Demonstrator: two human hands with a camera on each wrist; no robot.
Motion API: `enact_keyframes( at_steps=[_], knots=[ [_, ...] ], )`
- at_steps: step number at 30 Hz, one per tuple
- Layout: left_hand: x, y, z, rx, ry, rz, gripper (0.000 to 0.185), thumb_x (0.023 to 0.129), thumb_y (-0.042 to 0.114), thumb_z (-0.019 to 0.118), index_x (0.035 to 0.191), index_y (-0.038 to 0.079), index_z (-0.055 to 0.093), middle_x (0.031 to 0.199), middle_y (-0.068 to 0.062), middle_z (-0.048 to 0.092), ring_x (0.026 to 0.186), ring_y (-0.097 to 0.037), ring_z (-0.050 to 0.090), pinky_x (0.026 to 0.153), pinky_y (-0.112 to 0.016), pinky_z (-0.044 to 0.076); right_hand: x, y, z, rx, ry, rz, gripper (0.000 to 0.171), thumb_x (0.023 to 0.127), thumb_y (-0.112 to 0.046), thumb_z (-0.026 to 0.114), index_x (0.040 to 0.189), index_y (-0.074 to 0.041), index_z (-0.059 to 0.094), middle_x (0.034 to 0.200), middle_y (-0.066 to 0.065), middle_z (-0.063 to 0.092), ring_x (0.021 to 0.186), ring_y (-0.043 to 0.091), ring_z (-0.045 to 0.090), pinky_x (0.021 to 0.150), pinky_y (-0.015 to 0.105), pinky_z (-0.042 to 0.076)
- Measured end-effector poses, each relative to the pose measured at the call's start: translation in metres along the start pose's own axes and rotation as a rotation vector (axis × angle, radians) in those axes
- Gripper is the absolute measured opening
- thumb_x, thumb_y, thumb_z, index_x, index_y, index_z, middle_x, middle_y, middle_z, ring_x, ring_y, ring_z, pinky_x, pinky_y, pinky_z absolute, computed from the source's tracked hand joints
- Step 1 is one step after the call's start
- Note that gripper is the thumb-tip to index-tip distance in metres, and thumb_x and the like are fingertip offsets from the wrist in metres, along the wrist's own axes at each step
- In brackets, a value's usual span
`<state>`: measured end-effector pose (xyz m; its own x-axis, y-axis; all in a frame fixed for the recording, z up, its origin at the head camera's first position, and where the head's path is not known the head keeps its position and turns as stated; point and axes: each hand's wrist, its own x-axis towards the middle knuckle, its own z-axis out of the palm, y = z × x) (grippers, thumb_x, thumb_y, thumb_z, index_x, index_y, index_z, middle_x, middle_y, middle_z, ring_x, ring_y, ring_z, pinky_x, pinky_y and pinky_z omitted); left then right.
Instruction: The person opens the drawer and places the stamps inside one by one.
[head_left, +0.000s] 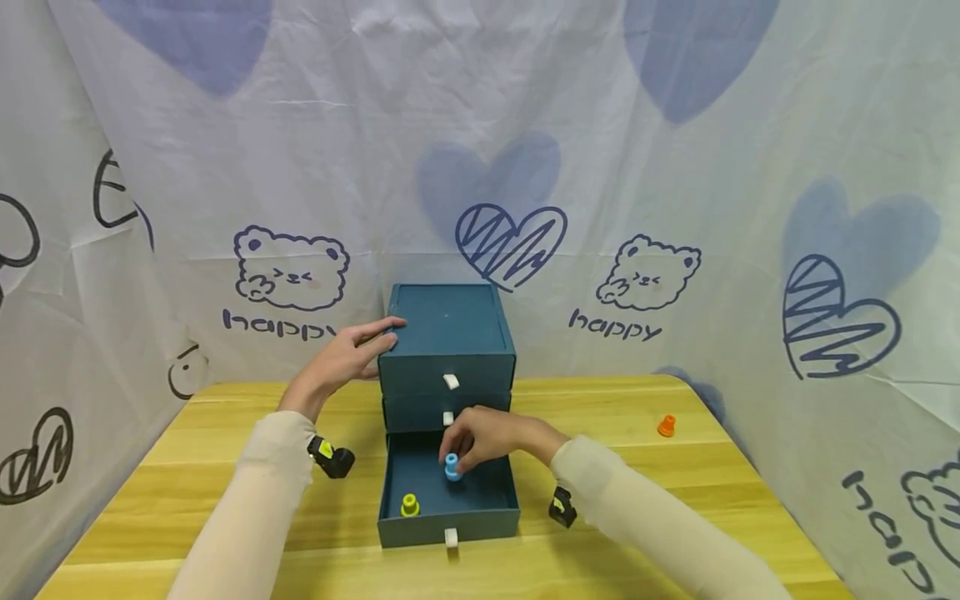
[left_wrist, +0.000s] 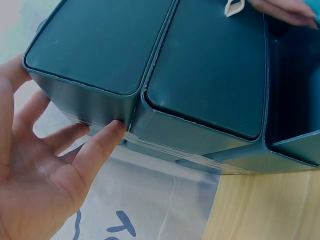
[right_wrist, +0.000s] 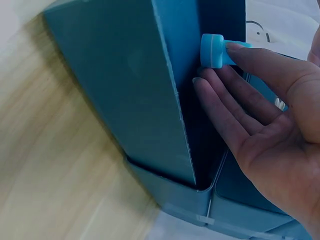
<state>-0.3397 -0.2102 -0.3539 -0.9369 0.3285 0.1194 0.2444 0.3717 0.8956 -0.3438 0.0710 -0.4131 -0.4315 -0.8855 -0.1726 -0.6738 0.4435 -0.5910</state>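
A dark teal three-drawer box (head_left: 448,329) stands mid-table, its bottom drawer (head_left: 450,525) pulled out. My left hand (head_left: 378,337) rests with straight fingers against the box's upper left side; the left wrist view shows the fingertips (left_wrist: 112,131) touching its corner. My right hand (head_left: 457,454) reaches into the open drawer and pinches a small blue piece (head_left: 452,465). In the right wrist view that blue piece (right_wrist: 212,50) sits at the fingertips, beside the drawer wall (right_wrist: 130,85). A yellow-green piece (head_left: 408,505) stands at the drawer's front left.
An orange piece (head_left: 666,426) sits on the wooden table (head_left: 637,500) to the right. The two upper drawers are closed, each with a white pull tab (head_left: 450,381). A printed cloth backdrop (head_left: 675,167) surrounds the table on three sides.
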Motion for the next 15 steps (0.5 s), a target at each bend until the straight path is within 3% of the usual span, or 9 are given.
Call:
enact_keyframes(
  at_steps=[15],
  knots=[
    [0.000,0.000,0.000,-0.005,-0.001,0.003,0.053,0.109,0.039,0.050,0.158,0.019,0.043,0.171,-0.017,0.024,0.157,-0.044,0.025,0.114,-0.070,0.038,0.019,-0.004,0.006,-0.032,-0.066,-0.001,0.022,0.091,-0.007,0.078,0.114,-0.008,0.077,0.111,0.006,0.078,0.094,0.000,0.069,0.084,0.013,0.056]
  ],
)
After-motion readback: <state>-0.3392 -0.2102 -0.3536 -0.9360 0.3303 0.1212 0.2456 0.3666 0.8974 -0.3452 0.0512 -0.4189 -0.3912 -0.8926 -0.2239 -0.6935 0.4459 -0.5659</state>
